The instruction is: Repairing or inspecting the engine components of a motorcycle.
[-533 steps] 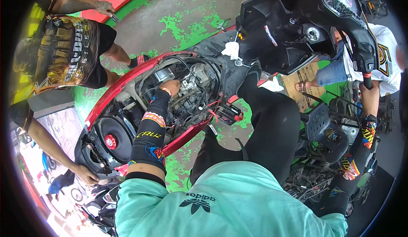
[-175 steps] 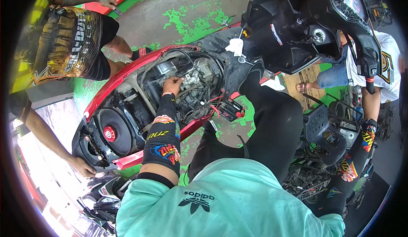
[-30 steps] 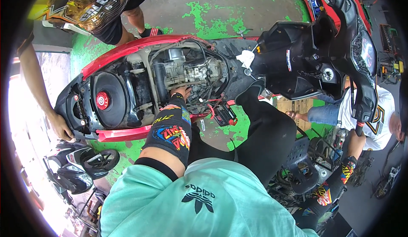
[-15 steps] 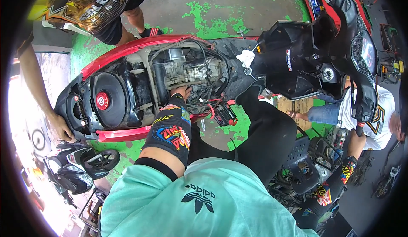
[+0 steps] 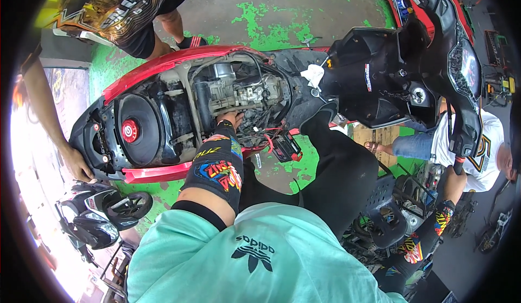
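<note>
A red and black scooter (image 5: pixel 157 64) stands across the view with its seat area uncovered and the engine (image 5: pixel 255 94) bared. My left hand (image 5: pixel 232 119) reaches into the near side of the engine bay, touching parts beside the engine; its fingertips are hidden among hoses and wiring. At the far right, my right hand (image 5: pixel 455 183) is wrapped round the scooter's handlebar grip (image 5: pixel 459 164). A black battery (image 5: pixel 286 148) with red leads hangs by the near side of the frame, right of my left hand. Behind the engine sits a round black tank cover with a red cap (image 5: pixel 130 131).
At the left, another person's hand (image 5: pixel 78 164) rests on the scooter's tail. Someone in a white shirt (image 5: pixel 485 156) is beyond the handlebar. A white cloth (image 5: pixel 313 76) lies on the floorboard. A parked motorcycle (image 5: pixel 100 216) and a black plastic chair (image 5: pixel 386 210) stand nearby.
Almost nothing differs. My left hand stays in the engine bay and my right hand on the grip; the view has shifted very slightly.
</note>
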A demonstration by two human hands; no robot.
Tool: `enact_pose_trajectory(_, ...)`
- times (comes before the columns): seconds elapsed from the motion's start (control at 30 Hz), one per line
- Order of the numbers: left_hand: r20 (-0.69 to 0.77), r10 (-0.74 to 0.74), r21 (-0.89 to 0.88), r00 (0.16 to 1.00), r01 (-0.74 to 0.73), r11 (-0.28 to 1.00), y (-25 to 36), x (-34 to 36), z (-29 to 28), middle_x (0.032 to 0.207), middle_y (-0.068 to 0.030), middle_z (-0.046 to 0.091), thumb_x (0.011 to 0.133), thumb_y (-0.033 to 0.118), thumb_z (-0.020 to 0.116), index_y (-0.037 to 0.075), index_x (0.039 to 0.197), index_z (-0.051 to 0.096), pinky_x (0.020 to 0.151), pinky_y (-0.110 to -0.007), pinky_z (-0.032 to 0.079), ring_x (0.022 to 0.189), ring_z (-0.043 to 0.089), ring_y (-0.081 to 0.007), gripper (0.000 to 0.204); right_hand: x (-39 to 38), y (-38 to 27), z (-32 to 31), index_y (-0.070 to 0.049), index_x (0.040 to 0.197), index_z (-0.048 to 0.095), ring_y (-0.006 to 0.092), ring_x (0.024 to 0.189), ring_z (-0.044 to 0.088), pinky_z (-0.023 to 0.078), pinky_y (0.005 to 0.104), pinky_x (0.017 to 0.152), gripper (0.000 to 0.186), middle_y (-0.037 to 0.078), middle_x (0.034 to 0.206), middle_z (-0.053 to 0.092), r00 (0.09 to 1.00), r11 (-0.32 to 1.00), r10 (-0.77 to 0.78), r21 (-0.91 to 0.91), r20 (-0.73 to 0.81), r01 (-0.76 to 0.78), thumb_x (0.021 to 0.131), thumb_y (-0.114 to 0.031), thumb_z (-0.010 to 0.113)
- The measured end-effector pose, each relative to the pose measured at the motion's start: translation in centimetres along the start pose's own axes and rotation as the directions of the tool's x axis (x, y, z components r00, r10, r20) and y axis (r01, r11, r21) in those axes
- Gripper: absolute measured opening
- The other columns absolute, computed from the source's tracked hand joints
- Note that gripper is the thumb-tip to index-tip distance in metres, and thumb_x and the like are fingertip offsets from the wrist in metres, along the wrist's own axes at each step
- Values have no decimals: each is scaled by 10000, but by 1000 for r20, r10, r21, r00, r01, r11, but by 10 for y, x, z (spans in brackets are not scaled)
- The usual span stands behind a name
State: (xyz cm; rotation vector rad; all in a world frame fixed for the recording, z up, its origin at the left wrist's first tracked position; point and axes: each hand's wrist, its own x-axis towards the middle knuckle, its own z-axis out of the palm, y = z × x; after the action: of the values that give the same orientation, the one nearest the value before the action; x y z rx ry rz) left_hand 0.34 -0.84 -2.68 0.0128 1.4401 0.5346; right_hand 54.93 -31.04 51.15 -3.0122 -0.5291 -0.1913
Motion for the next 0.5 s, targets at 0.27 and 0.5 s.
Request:
enact_pose_trajectory(0.27,64,-62,-59,996,66,996,1,12,-10,1321,-121,586,1022,88,526,21,1333,505,929,-353,574,1138,664,-314,318,3,8,3,84,994,600,274,736,606,487,397,762,332,194,804,637,999,1000,-23,-2,-38,23,814,-180,693)
enact_pose_trajectory(0.5,55,-42,-53,998,45,998,-4,12,-9,1313,-118,593,1025,102,528,14,1331,518,918,-347,573,1128,671,-292,318,1,1,2,89,950,620,308,704,607,488,419,751,326,212,786,645,1000,1000,7,-6,-31,-7,813,-198,691)
